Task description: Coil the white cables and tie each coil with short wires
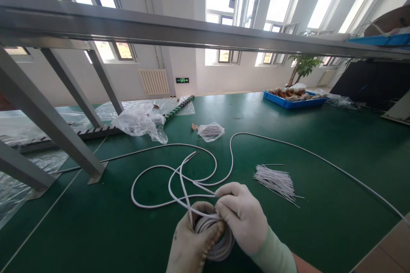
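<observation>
My left hand (pixel 190 243), in a pale glove, is closed round a wound coil of white cable (pixel 221 243) near the table's front edge. My right hand (pixel 241 213), also gloved, pinches the cable where it meets the coil. The loose white cable (pixel 179 170) runs away from the coil in big loops over the green table (pixel 320 145), and one length trails off to the right. A pile of short white ties (pixel 276 181) lies just right of my hands.
A small plastic bag of ties (pixel 210 131) and a crumpled clear bag (pixel 139 121) lie further back. A blue tray (pixel 293 101) with brown parts stands at the far right. Grey metal frame struts (pixel 48 123) rise at the left. Plastic sheeting (pixel 13 187) covers the left edge.
</observation>
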A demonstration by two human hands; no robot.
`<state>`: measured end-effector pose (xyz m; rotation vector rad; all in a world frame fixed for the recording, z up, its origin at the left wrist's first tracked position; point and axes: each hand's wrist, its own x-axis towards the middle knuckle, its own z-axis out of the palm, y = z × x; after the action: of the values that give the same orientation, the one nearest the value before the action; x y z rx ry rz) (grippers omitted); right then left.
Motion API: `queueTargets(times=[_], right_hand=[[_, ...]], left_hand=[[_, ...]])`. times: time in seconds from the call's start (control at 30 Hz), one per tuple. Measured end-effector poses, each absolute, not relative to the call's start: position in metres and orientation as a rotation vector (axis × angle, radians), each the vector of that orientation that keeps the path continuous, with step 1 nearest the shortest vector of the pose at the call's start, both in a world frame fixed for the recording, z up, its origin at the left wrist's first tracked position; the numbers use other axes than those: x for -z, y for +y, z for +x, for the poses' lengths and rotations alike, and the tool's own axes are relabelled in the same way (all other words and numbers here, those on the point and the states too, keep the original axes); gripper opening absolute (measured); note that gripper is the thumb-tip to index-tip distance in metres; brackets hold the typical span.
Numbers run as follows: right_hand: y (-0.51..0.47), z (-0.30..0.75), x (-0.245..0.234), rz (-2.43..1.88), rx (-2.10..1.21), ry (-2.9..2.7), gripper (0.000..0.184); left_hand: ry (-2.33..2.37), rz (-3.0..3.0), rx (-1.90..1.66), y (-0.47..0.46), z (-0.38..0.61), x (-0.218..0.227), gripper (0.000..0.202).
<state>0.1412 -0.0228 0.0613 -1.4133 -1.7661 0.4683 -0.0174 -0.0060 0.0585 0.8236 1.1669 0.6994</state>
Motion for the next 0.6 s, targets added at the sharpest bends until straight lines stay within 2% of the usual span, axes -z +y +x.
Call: queueTargets(times=[0.23, 0.37, 0.5, 0.6], right_hand=[[-0.021, 0.155, -0.067, -1.363, -0.626, -1.743, 0.020], [-0.014, 0.168, -0.064, -1.303, -0.751, -1.557, 0.028], [-0.013, 0.174, -0.061, -1.321, -1.102, -1.621, 0.016], [-0.020, 0.172, -0.059, -1.190, -1.065, -1.663, 0.006]], left_hand=[[1.069, 0.760, -0.745, -0.007, -0.018, -0.053, 0.048], [1.025, 0.679, -0.806, -0.010, -0.020, -0.052, 0.050], [0.965, 0.672, -0.846, -0.011, -0.020, -0.047, 0.048], [0.994, 0.669, -0.798, -0.011, -0.021, -0.049, 0.043]])
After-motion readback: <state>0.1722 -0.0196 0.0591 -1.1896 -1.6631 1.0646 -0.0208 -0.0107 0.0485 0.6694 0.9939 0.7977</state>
